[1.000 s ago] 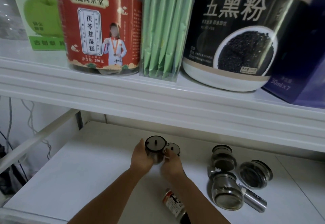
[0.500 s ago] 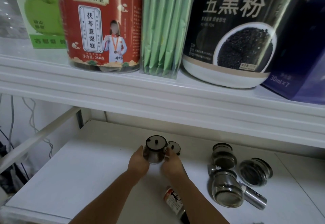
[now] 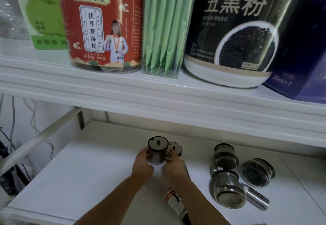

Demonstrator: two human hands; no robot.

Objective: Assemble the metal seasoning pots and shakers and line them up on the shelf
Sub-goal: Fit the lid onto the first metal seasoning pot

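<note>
- Flat white matte lower shelf carries everything.
- Left hand and right hand: fingers curled against opposite sides of the round steel seasoning pot with dark knobbed lid, upright mid-shelf.
- Second, smaller lidded pot just behind.
- Three glossy glass-and-steel shakers lie tipped, well right.

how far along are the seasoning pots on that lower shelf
Early. One lidded pot stands at the back. Left hand and right hand grip a second lidded pot beside it. Three glass jars and a metal shaker lie loose on the lower shelf.
</note>
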